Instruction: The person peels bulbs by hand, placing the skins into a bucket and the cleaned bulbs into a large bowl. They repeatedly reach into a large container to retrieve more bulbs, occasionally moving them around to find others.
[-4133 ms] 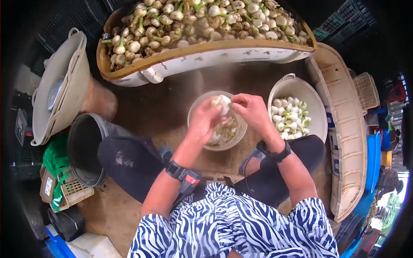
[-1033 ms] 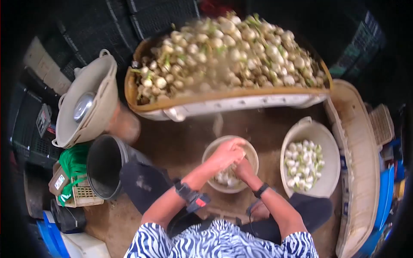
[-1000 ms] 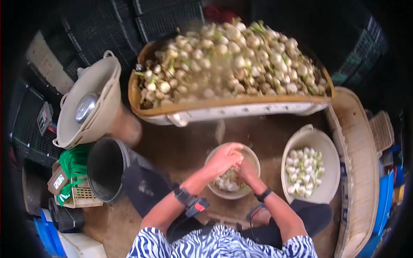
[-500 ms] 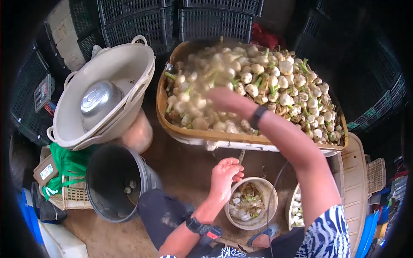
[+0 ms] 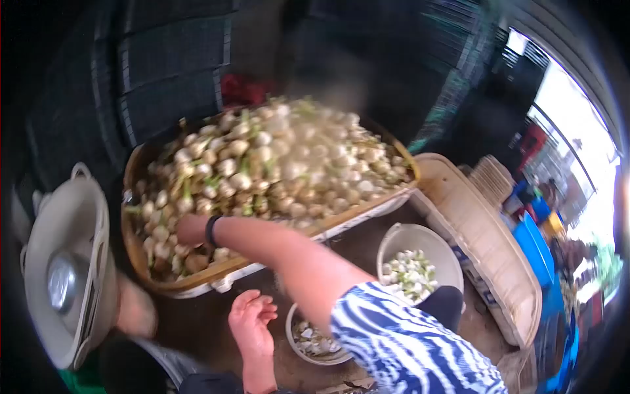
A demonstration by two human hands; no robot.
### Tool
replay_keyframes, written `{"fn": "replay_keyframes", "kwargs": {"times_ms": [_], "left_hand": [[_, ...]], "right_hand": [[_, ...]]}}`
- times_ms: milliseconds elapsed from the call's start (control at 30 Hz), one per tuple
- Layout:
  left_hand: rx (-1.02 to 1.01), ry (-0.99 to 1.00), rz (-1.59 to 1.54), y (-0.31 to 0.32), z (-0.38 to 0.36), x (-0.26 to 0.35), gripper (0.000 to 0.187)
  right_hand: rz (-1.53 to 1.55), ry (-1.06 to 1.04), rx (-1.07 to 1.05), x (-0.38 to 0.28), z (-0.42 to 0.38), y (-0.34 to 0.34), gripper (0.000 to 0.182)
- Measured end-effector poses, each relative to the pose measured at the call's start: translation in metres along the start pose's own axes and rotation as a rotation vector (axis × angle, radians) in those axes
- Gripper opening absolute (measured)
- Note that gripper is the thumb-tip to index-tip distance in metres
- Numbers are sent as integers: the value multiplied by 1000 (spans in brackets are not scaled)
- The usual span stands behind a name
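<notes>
My right hand [image 5: 192, 230], with a dark band at the wrist, reaches into the left end of a heap of round white bulbs with green stem stubs [image 5: 239, 167]. Its fingers are hidden or blurred among the bulbs, so a grip cannot be made out. The heap fills a wide tray with a yellowish-brown rim [image 5: 413, 161]. My left hand [image 5: 252, 322] is raised in front of the tray's near edge, palm up. Its fingers are loosely bent and apart, with nothing visible between them. Beside it sits a small white bucket [image 5: 291, 338] containing pale peelings [image 5: 315, 343], partly covered by my right arm.
A white basin [image 5: 448, 253] of white-and-green trimmed pieces stands to the right. Beyond it leans a long beige lid-like panel [image 5: 485, 243]. Stacked pale tubs [image 5: 46, 203] with a metal bowl [image 5: 62, 281] stand left. Dark crates [image 5: 174, 62] line the back.
The view has swung right and tilted. My right hand has moved to the left end of the heap. My left hand's fingers, pinched together before, are now looser. The right-hand basin shows more fully.
</notes>
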State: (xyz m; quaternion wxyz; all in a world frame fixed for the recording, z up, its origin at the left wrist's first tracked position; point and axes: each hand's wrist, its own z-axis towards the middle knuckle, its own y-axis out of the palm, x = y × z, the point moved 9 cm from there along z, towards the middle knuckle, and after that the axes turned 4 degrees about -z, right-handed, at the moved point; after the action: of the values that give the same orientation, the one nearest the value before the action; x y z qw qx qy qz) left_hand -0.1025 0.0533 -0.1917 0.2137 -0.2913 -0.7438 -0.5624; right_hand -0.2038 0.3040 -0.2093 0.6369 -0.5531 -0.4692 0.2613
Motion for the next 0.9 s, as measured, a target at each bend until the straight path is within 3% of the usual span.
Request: {"fn": "replay_keyframes", "kwargs": {"times_ms": [167,267,300,333,367,400,467,500,533,600,633,700,833,867,900], "left_hand": [[-58,5,-9,8,-3,2,17],[95,69,153,-6,0,5,21],[97,111,161,-7,2,7,22],[84,146,153,-8,6,7,24],[81,179,182,-7,7,6,33],[72,182,208,1,4,5,40],[-97,183,199,19,3,-8,48],[-174,137,146,28,2,-22,52],[-223,89,239,38,-7,-38,49],[-307,15,403,52,-24,-72,47],[-394,-54,404,34,6,-101,44],[-288,-70,526,65,-38,-114,39],[-372,-100,647,66,-41,-156,40],[-638,367,1137,81,-46,-150,37],[-629,375,1141,91,-54,-152,37]], "right_hand": [[96,101,-124,11,-5,6,15],[272,171,77,41,-25,-27,17],[341,132,330,48,-49,-53,23],[491,122,452,48,-88,-89,31],[556,158,439,39,-130,-119,36],[640,264,239,30,-163,-120,36],[886,406,285,-1,-245,-132,32],[955,465,315,-12,-269,-102,28],[994,477,311,-36,-311,-116,23],[1187,634,387,-59,-362,-72,21],[1262,607,424,-60,-376,-45,22],[1362,706,543,-72,-416,-17,21],[1125,840,719,-88,-475,-6,15],[1058,891,762,-90,-493,-21,14],[1001,942,803,-94,-510,-40,13]]}}
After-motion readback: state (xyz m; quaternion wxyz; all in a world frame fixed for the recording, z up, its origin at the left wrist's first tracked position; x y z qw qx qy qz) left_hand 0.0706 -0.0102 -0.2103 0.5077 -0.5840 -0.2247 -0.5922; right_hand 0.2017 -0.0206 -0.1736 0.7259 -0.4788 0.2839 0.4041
